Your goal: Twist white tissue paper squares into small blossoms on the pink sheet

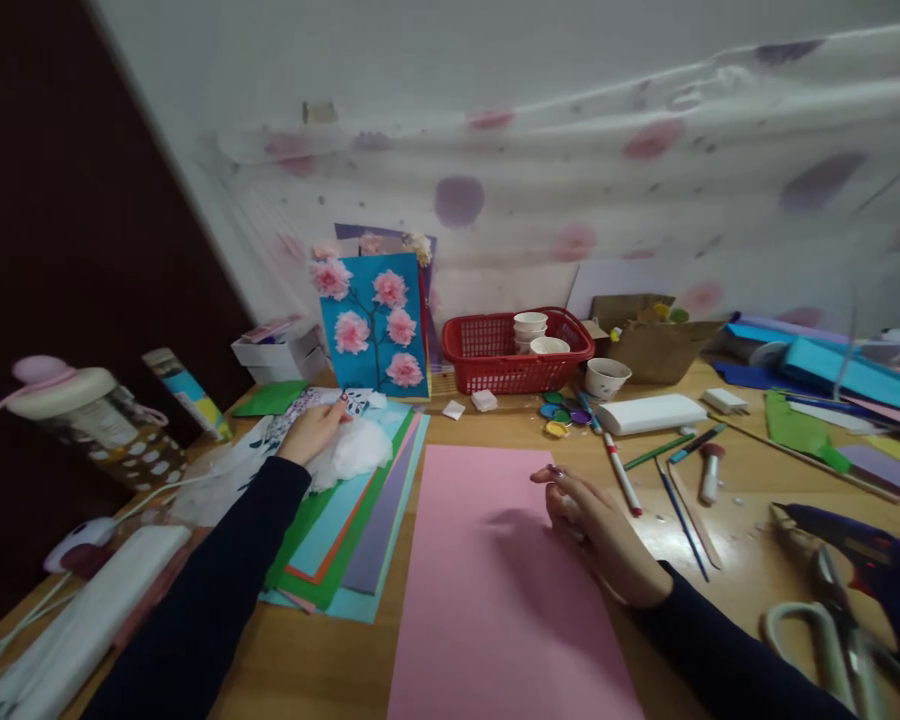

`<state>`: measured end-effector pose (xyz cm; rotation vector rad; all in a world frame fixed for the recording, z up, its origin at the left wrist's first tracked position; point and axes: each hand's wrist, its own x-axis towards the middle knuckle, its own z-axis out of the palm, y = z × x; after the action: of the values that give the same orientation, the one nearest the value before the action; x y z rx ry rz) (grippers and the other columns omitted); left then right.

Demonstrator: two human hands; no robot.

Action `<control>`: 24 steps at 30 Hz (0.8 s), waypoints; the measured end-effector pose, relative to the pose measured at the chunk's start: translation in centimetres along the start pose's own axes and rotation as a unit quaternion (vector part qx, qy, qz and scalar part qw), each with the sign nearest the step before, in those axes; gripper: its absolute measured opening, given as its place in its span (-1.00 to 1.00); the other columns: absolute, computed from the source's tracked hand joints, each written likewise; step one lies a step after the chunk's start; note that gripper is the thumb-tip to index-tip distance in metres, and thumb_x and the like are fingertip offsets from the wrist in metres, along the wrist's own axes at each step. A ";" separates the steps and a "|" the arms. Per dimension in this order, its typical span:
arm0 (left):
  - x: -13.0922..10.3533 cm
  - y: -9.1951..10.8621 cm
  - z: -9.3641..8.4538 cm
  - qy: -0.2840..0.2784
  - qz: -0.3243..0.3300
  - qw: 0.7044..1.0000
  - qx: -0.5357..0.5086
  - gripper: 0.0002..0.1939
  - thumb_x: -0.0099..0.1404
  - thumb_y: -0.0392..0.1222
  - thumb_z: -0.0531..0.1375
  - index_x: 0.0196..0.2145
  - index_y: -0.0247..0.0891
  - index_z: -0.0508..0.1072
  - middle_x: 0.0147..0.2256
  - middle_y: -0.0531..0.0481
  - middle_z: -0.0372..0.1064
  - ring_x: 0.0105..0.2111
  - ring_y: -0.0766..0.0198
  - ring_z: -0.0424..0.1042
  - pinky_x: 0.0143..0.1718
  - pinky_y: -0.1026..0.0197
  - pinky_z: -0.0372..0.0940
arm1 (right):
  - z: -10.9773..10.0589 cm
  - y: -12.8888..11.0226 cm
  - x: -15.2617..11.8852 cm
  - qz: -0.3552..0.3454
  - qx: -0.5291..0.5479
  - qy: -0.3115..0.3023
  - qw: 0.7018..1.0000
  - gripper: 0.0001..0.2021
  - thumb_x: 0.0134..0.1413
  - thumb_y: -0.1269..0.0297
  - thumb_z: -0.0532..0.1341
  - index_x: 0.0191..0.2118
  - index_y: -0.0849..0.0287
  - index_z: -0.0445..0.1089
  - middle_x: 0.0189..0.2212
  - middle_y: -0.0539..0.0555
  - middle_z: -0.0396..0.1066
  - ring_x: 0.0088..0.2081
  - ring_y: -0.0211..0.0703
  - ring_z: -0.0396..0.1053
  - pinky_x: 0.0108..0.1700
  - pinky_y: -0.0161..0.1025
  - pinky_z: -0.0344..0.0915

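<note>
A large pink sheet (487,580) lies on the table in front of me. My right hand (596,525) hovers over its right edge, fingers loosely bent and apart, holding nothing. To the left, my left hand (311,432) is closed at the fingertips on a white patterned packet (360,402). White tissue or cotton (360,450) bunches just beside that hand. Beneath lies a stack of coloured paper (379,545) in green, blue, orange and purple. A blue card with pink flowers (375,330) stands upright behind.
A red basket (487,375) with paper cups stands at the back. Pens, brushes and a white case (652,413) lie right of centre. Scissors (817,630) and a glue gun (855,545) are at the right; a bottle (112,425) and power strip (90,625) at the left.
</note>
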<state>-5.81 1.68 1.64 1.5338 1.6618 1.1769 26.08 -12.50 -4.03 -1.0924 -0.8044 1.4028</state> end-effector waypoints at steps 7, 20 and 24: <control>-3.1 4.9 4.0 0.005 0.183 0.980 0.072 -0.87 0.16 -0.22 0.12 -0.38 -0.25 0.46 -0.29 -0.02 0.46 -0.21 0.17 0.39 -0.09 0.18 0.20 | 0.6 -1.5 0.2 0.132 0.211 -0.065 0.966 -0.61 0.11 -0.02 0.07 -0.19 0.24 0.35 -0.21 0.24 0.39 -0.17 -0.06 0.42 -0.14 -0.16 0.35; -10.3 5.2 16.9 -0.333 0.361 0.871 0.021 -0.70 0.02 -0.07 0.35 -0.31 -0.23 0.45 -0.24 -0.06 0.42 -0.18 0.11 0.34 -0.04 0.07 0.13 | -0.6 -1.1 0.7 0.115 0.199 -0.133 0.964 -0.40 0.12 -0.23 -0.18 -0.23 0.20 0.34 -0.29 0.22 0.41 -0.22 -0.04 0.38 -0.24 -0.16 0.32; -10.3 4.0 17.5 -0.331 0.266 0.901 -0.090 -0.81 0.04 -0.19 0.34 -0.41 -0.24 0.40 -0.28 -0.04 0.38 -0.20 0.18 0.36 -0.12 0.17 0.24 | -0.9 -1.1 0.9 0.104 0.147 -0.138 0.974 -0.37 0.12 -0.24 -0.22 -0.23 0.21 0.33 -0.25 0.27 0.41 -0.17 -0.01 0.37 -0.18 -0.10 0.32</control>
<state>13.02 -4.77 -4.04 2.0304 0.6880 0.8616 27.34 -11.53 -3.51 -0.7763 -0.6615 1.8149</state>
